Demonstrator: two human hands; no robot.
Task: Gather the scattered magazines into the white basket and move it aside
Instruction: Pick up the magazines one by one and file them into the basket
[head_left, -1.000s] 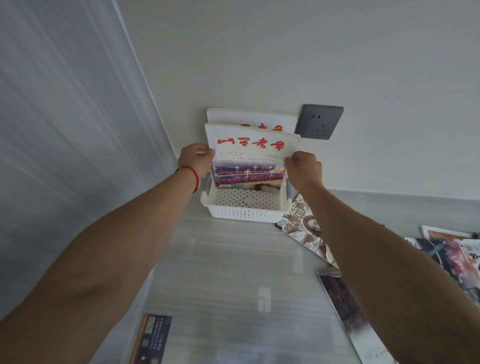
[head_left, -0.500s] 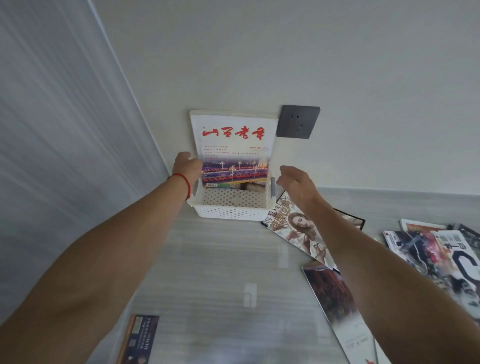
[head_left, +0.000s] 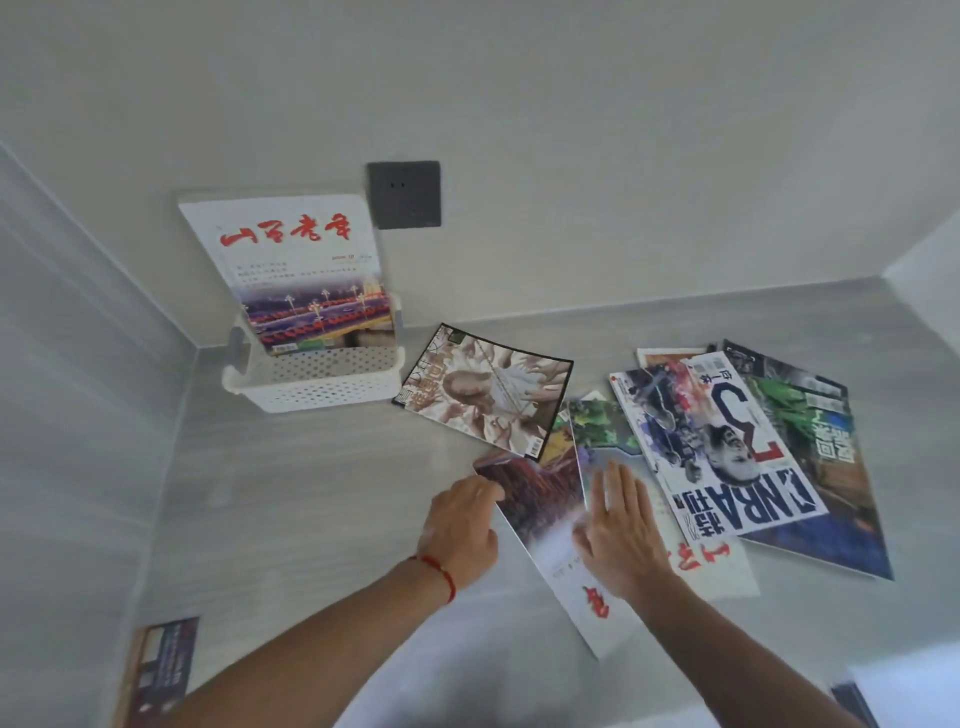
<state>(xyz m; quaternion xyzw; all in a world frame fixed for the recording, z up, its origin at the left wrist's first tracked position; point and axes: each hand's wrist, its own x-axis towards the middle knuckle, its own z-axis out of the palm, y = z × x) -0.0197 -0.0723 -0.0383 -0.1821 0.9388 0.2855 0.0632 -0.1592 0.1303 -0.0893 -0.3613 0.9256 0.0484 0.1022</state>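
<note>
The white perforated basket (head_left: 317, 387) stands at the back left against the wall, with a white magazine with red characters (head_left: 291, 260) upright in it. My left hand (head_left: 462, 527) touches the left edge of a magazine with a dark red picture (head_left: 540, 509) lying flat on the table. My right hand (head_left: 621, 530) rests flat, fingers apart, on that magazine. A sepia-cover magazine (head_left: 485, 397) lies beside the basket. Several more magazines, among them a basketball one (head_left: 727, 447), overlap at the right.
The grey wood-grain table (head_left: 322, 509) meets walls at the back and left. A dark wall socket (head_left: 404, 195) sits above the basket. A brown booklet (head_left: 158, 670) lies at the near left edge. A dark object (head_left: 852, 704) shows at the lower right corner.
Both hands have let go of the white magazine, which now stands in the basket, and have come back down to the dark red magazine. The view has swung right and down.
</note>
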